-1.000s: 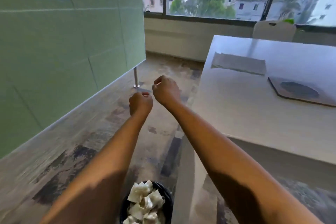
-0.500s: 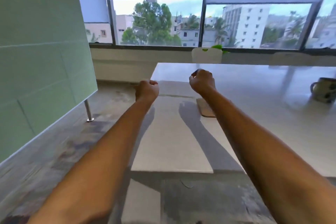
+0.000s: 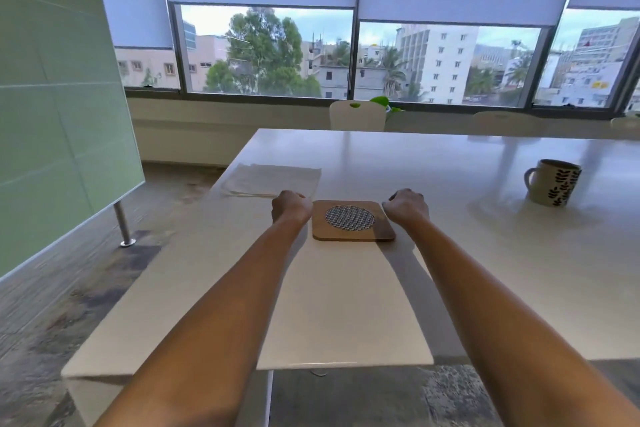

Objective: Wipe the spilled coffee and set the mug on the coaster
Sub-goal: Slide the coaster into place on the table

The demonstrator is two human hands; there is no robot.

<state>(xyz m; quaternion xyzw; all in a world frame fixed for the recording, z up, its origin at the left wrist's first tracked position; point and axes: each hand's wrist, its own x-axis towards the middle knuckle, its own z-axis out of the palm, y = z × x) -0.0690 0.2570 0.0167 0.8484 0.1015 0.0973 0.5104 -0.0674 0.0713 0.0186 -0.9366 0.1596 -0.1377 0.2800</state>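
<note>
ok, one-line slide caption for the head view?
Closed hands flank wooden coaster; mug waits at right.

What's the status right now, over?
Left hand and right hand fisted, empty, flanking the coaster. Mug off to the right, not on coaster. No spill visible; path clear.

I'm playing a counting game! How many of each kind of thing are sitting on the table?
Mug: 1
Coaster: 1
Folded cloth: 1
Total: 3 things on the white table. The left hand and right hand are curled into fists beside the coaster and hold nothing.
</note>
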